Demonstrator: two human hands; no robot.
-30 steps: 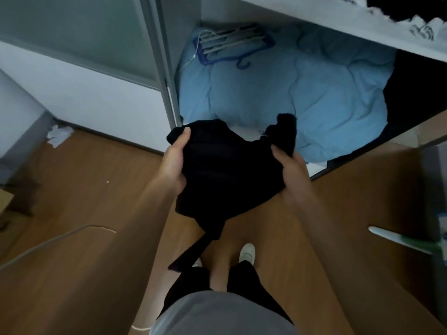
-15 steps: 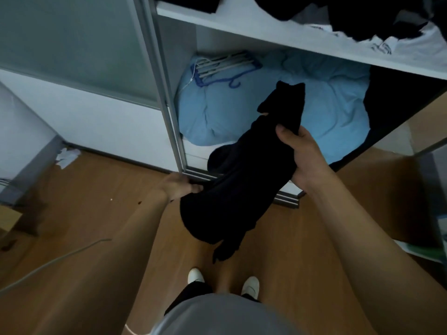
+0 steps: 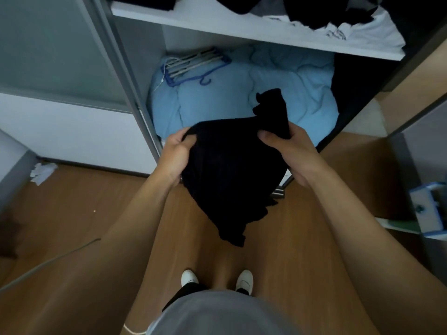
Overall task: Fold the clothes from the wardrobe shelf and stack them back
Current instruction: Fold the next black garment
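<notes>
Both hands, left hand point(image 3: 175, 155) and right hand point(image 3: 291, 153), grip bunched black garment point(image 3: 225, 180) midair before the shelf point(image 3: 242, 27); best pinch corners, shake flat, then fold.

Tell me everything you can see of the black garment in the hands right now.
The black garment is dark, soft cloth, bunched and not yet folded flat. The left hand grips its upper left edge and the right hand its upper right, where a bunched end sticks up. The rest hangs in a tapering drape over the wooden floor, before the open wardrobe. Its type cannot be told.
</notes>
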